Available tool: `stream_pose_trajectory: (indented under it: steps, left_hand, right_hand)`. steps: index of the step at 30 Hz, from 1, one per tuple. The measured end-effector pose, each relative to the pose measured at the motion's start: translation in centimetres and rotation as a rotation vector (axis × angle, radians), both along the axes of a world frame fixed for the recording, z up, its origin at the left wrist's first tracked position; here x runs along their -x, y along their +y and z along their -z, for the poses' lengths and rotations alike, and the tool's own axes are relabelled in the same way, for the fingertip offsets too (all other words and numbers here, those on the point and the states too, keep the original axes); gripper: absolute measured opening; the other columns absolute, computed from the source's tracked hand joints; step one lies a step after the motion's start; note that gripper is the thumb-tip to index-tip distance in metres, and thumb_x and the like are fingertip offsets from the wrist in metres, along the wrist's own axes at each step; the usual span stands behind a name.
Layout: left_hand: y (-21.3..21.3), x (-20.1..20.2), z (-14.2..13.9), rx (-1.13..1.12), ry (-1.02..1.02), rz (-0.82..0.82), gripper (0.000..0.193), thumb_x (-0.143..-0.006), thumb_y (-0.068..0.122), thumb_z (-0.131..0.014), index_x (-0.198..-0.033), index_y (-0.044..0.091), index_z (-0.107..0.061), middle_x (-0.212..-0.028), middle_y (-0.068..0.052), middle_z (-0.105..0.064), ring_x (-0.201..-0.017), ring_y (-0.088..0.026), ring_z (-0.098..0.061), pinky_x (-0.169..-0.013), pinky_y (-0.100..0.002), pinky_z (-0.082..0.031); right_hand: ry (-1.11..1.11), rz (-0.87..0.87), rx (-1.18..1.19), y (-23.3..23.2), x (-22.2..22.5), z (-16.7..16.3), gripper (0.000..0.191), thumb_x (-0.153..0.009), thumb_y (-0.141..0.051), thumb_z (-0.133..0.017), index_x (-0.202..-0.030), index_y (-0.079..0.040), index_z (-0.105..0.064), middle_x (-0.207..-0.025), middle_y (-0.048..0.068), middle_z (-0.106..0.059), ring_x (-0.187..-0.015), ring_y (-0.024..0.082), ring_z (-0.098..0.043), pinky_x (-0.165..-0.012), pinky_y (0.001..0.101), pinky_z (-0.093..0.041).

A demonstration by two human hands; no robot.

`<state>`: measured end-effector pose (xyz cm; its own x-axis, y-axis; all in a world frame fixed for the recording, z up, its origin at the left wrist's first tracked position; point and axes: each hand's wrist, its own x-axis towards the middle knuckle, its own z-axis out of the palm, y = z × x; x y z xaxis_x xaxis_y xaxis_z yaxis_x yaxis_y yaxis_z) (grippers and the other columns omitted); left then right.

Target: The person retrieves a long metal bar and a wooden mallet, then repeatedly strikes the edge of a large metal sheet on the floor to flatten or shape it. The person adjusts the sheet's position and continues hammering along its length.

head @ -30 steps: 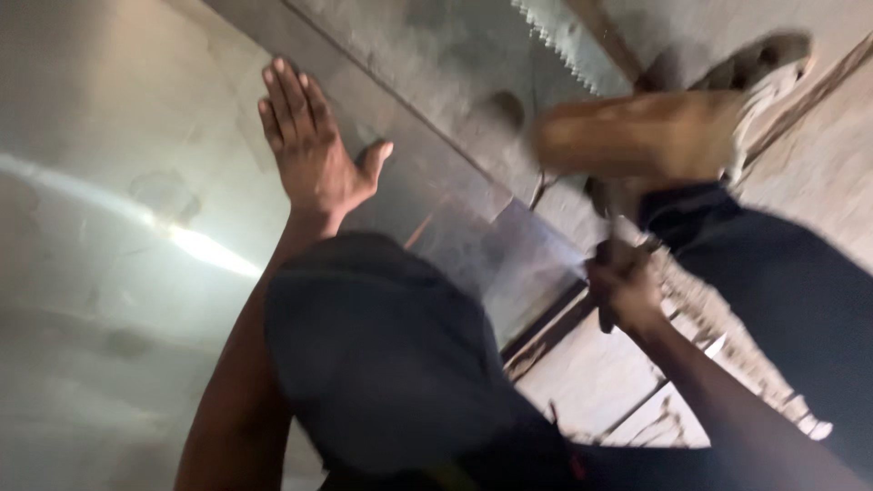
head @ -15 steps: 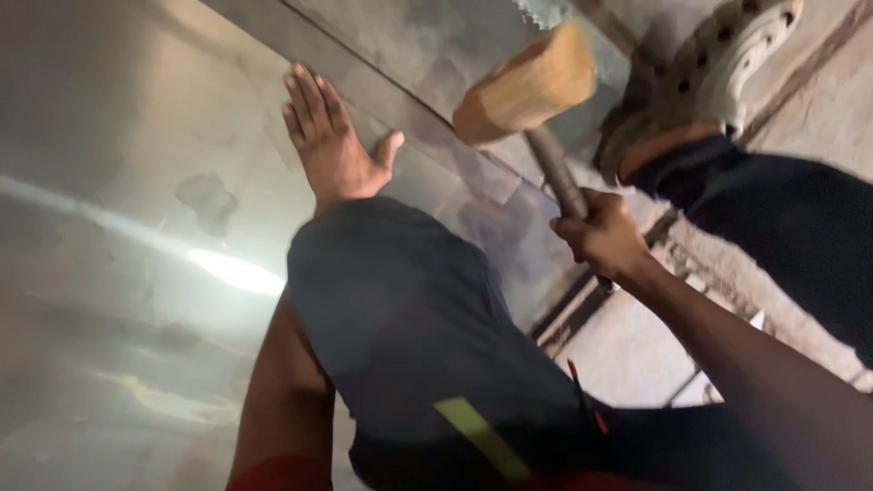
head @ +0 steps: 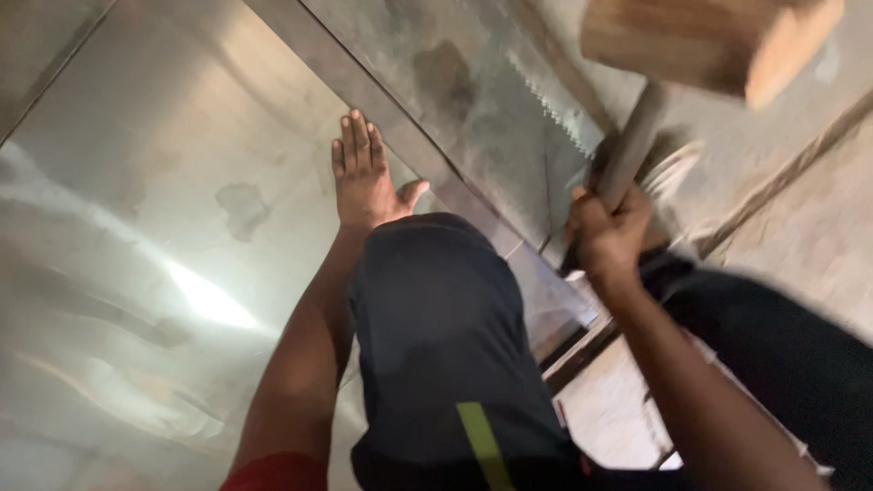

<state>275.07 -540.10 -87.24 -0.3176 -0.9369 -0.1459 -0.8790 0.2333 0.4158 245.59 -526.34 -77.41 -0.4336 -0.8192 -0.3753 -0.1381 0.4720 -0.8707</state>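
Right fingers (head: 596, 238) clenched tight round the dark handle (head: 627, 155) of a wooden mallet (head: 709, 41), right hand (head: 607, 235) up at mid-right, with the pale blocky head raised at the far right and blurred. Left fingers (head: 356, 144) released and spread flat, left hand (head: 364, 177) pressed palm down on the shiny metal sheet (head: 164, 255), just left of a long folded seam (head: 400, 118) running from far centre toward the near right. Bent knee in dark trousers (head: 436, 345) planted on the sheet right between the two arms, yellow-green stripe low on the cloth. Bright glare patch on the metal to the near left. Second sheet (head: 473, 109) beyond the seam, saw-toothed edge (head: 555, 109) just left of the mallet handle. Bare floor (head: 800, 209) off to the right, too blurry for more.
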Motion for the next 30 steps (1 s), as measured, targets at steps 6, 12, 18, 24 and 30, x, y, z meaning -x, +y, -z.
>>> stream_pose_trajectory:
  steps: [6, 12, 18, 24, 30]
  left_hand:
    - [-0.5, 0.1, -0.4, -0.032, -0.028, -0.02, 0.121, -0.08, 0.076, -0.062, -0.153, -0.013, -0.028, -0.168, -0.029, -0.013, -0.157, -0.041, -0.008, -0.126, -0.055, -0.01]
    - [-2.9, -1.9, -1.4, -0.096, -0.036, 0.059, 0.124, -0.074, 0.073, -0.068, -0.156, -0.01, -0.023, -0.167, -0.027, -0.01, -0.155, -0.038, -0.006, -0.123, -0.05, -0.009]
    - [-6.3, -4.0, -2.1, -0.135, -0.107, -0.025, 0.133, -0.072, 0.077, -0.072, -0.155, -0.01, -0.019, -0.167, -0.028, -0.003, -0.157, -0.037, -0.001, -0.126, -0.049, -0.007]
    - [-7.4, -5.0, -1.2, -0.135, -0.141, 0.054, 0.134, -0.072, 0.08, -0.069, -0.159, -0.007, -0.017, -0.169, -0.022, -0.002, -0.158, -0.033, 0.0, -0.128, -0.047, -0.005]
    - [-9.1, -5.2, -0.9, -0.165, -0.204, 0.012, 0.133, -0.073, 0.087, -0.062, -0.158, -0.005, -0.015, -0.169, -0.022, -0.001, -0.158, -0.032, 0.001, -0.127, -0.047, -0.005]
  right_hand:
    - [-0.061, -0.18, -0.482, -3.3, -4.1, 0.1, 0.007, -0.086, -0.007, -0.067, -0.088, -0.002, -0.062, -0.061, 0.008, -0.056, -0.045, 0.017, -0.052, -0.041, 0.0346, -0.043]
    - [-0.087, -0.113, 0.16, -9.5, -0.7, -1.7, 0.019, -0.101, -0.019, -0.058, -0.094, -0.001, -0.057, -0.069, 0.004, -0.056, -0.055, 0.015, -0.053, -0.047, 0.0307, -0.043]
    - [-0.032, -0.378, -0.489, -9.3, -5.9, 2.6, 0.018, -0.102, -0.022, -0.06, -0.096, -0.005, -0.057, -0.07, 0.005, -0.056, -0.055, 0.016, -0.052, -0.049, 0.0319, -0.043]
    - [-0.275, -0.085, 0.264, -14.2, -2.9, -0.2, 0.018, -0.103, -0.025, -0.062, -0.097, -0.008, -0.057, -0.07, 0.005, -0.056, -0.056, 0.017, -0.052, -0.05, 0.033, -0.043]
    - [-0.142, -0.376, -0.366, -14.9, -7.9, 4.4, 0.016, -0.092, -0.023, -0.065, -0.095, -0.008, -0.065, -0.063, 0.007, -0.058, -0.049, 0.018, -0.05, -0.043, 0.035, -0.04]
